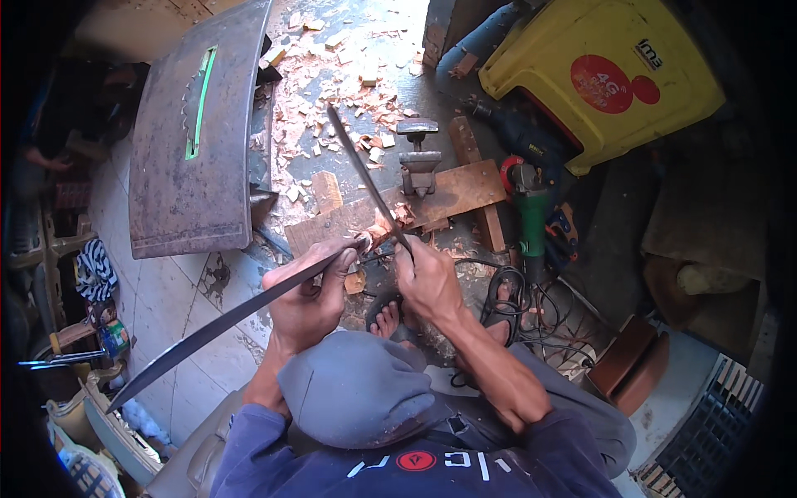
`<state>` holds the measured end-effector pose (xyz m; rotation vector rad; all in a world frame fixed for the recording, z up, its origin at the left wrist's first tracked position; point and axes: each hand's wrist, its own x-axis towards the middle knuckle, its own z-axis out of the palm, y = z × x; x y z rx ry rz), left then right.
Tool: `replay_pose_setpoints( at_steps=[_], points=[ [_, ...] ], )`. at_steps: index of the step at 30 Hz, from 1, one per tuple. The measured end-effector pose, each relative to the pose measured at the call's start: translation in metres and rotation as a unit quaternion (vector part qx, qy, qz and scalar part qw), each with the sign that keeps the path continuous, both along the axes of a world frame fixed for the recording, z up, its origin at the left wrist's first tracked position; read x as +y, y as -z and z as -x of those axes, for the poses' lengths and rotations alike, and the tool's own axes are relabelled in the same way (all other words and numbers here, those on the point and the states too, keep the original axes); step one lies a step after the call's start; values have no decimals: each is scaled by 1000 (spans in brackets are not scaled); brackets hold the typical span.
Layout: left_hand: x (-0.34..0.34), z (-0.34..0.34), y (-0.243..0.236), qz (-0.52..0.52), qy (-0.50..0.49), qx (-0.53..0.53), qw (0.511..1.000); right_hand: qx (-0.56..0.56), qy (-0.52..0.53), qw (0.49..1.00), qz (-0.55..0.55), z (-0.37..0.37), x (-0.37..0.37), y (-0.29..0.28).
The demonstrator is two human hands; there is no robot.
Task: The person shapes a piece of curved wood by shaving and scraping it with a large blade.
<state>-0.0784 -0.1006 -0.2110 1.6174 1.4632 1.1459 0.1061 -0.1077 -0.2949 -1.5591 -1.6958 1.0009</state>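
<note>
A long dark machete-like blade (207, 332) runs from my left hand (307, 295) toward the lower left, with my fingers closed round its narrow end. My right hand (427, 282) is closed on a second thin dark blade (361, 166), which points away from me over a wooden board (457, 184). Pale reddish curled shavings (378, 226) lie where the two blades come near each other; whether they touch is unclear. A metal vise (418, 174) stands on the board just beyond my hands, amid scattered wood chips (369, 108).
A rusty saw table (166, 166) with a toothed blade is at left, near another person's hand (56, 159). A yellow plastic stool (681, 83), a dark drill (523, 124), a green angle grinder (530, 224) and coiled cables (540, 315) are at right. My bare feet (386, 319) are below.
</note>
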Motion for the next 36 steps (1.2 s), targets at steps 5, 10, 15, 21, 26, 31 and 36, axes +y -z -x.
replay_pose_setpoints(
  at_steps=[5,10,15,21,26,31,36],
  points=[
    [-4,-6,1,26,-37,-26,999,-48,24,997,-59,13,-13,7],
    [-1,-4,4,13,-38,-27,999,-23,10,999,-39,10,-8,-2],
    [-2,-11,-7,63,-64,-22,996,-65,23,996,-57,17,-10,-6],
    [-5,-8,-6,53,-73,26,996,-14,47,990,-132,23,-9,-28],
    [-8,-11,1,44,-72,-42,996,-105,1,994,-13,15,-10,-4],
    [1,-10,-8,61,-76,10,995,-27,41,991,-122,23,-6,-28],
    [-1,-8,-7,47,-67,7,997,-68,-13,997,29,7,-8,3]
  ],
)
